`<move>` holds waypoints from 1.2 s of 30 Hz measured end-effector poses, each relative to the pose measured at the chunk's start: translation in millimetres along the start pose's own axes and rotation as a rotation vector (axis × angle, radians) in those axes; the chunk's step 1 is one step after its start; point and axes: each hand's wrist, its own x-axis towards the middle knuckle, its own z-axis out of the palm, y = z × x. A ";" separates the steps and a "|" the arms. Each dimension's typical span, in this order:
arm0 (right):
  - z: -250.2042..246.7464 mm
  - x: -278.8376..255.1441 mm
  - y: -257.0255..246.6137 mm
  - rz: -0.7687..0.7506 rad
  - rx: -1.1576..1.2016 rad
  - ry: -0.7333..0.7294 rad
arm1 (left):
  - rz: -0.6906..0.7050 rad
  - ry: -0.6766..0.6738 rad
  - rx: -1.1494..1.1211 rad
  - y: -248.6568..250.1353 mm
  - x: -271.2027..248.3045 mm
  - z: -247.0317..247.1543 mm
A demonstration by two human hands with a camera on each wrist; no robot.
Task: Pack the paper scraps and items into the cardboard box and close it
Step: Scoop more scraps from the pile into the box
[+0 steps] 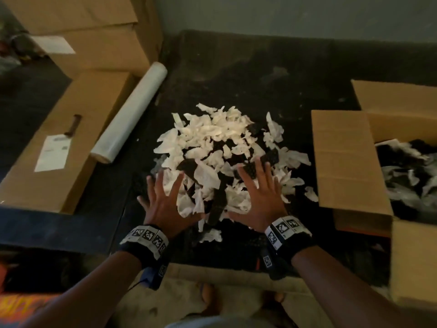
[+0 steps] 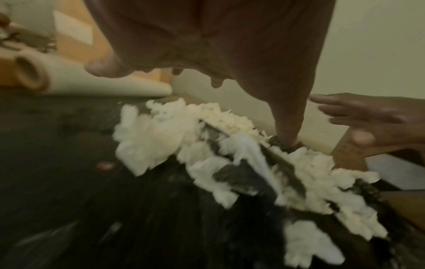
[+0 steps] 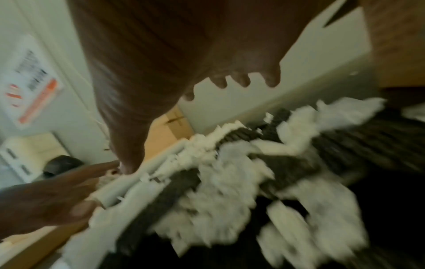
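Now both hands, left hand (image 1: 165,200) and right hand (image 1: 256,197), hover with fingers spread apart over the near edge of the paper scraps (image 1: 212,143) heaped on the dark mat (image 1: 236,74), left of the open cardboard box (image 1: 350,162).

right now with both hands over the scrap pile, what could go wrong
Both hands, left and right, are spread flat and hold nothing, so loose scraps may slip out on a scoop. Strays lie apart and could be missed. The box flap lies between pile and opening, so scraps may drop there.
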 end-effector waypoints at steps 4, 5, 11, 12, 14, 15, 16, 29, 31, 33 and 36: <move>32.1 -16.3 15.0 0.325 -0.001 0.059 | -0.123 -0.095 -0.073 -33.1 9.9 21.9; 37.4 -16.4 20.8 0.402 0.006 0.043 | -0.127 -0.103 -0.092 -35.8 13.9 26.8; 73.2 9.4 29.0 0.482 0.154 -0.158 | 0.064 -0.171 -0.140 -22.5 52.7 51.6; 78.3 16.0 23.5 0.437 0.144 -0.161 | 0.089 -0.174 -0.136 -17.5 57.3 55.1; 84.6 28.1 12.2 0.341 0.146 -0.161 | 0.117 -0.168 -0.144 -6.9 63.2 59.9; 86.9 32.7 7.9 0.296 0.157 -0.171 | 0.127 -0.165 -0.145 -3.6 66.7 63.1; 87.3 35.4 4.1 0.253 0.166 -0.181 | 0.136 -0.162 -0.137 -1.2 69.3 64.2; 26.5 8.9 17.9 0.141 0.160 0.004 | 0.224 0.230 -0.192 -0.3 66.1 10.9; 24.6 21.8 8.6 0.079 0.077 -0.109 | 0.271 0.104 -0.067 13.0 74.7 6.5; 27.9 42.1 -2.1 0.020 0.001 -0.189 | 0.319 -0.041 0.053 26.6 89.3 7.6; 38.4 80.4 -11.1 -0.003 -0.058 -0.289 | 0.319 -0.272 0.135 33.7 116.2 19.2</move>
